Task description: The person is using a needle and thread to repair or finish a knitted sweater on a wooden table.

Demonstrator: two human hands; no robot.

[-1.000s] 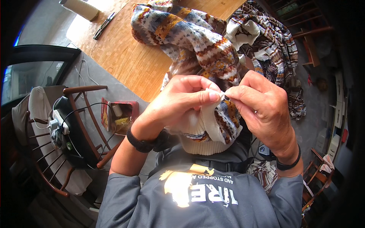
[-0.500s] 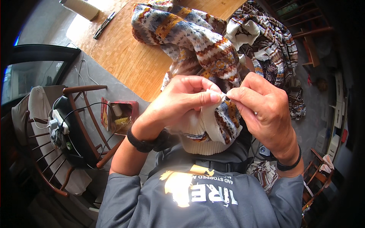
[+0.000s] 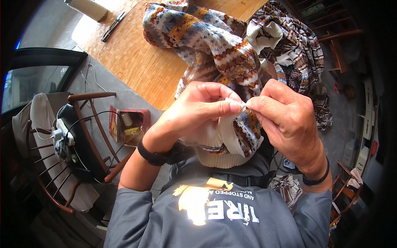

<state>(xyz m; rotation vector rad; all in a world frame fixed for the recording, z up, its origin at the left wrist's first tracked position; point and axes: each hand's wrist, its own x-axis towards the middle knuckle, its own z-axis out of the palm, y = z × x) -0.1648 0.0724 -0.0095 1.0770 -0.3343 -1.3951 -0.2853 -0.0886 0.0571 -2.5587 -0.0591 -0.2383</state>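
Observation:
A patterned knit sweater [image 3: 225, 51] in brown, white, blue and mustard stretches from the table down into my lap. My left hand [image 3: 202, 105] pinches the upper end of its cream ribbed band [image 3: 228, 134] between thumb and fingers. Close against those fingertips, my right hand [image 3: 287, 122] is closed in a pinch at the same edge. Whatever lies between the right thumb and forefinger is too small to make out. Below both hands, a wider cream ribbed hem [image 3: 223, 161] rests against my waist.
A wooden table [image 3: 136, 66] bears thread snips [image 3: 113, 27] and a cone of yarn [image 3: 87, 9]. More patterned knitwear [image 3: 304, 53] is heaped at the far right. On the left stand a red tin [image 3: 142, 120] with spools and a chair [image 3: 78, 144] holding a power strip [image 3: 65, 128].
My right hand has shifted very slightly, its fingertips still beside the left ones. The left hand and the sweater look almost unmoved.

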